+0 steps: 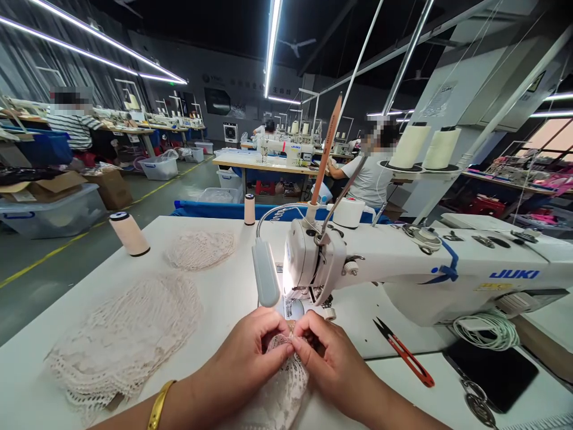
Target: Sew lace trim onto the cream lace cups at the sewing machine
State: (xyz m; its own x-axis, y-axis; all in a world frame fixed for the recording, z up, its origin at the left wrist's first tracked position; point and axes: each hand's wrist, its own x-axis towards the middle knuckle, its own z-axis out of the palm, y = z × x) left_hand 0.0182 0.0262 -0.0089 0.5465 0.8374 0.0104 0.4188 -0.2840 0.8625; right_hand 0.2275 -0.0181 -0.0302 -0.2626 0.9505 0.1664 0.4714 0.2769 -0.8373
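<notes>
My left hand (264, 346) and my right hand (329, 352) meet just in front of the sewing machine's needle area. Both pinch the edge of a pale lace piece (284, 394), thumbs and fingertips almost touching. The lace hangs from the pinch toward me, and its far edge is partly hidden by my fingers. Right behind my hands stands the white sewing machine (394, 257), its lamp (265, 272) lighting the presser foot area (293, 307). A larger stack of lace pieces (129, 334) lies to my left, with a smaller lace stack (200, 249) beyond it.
Red-handled thread snips (405, 352) lie to the right, near a black pad (505, 376) and a coiled pale cord (486, 329). Thread cones (129, 234) stand on the table's left side. A pencil (326, 149) rises from the machine head. Other people sit at machines farther off.
</notes>
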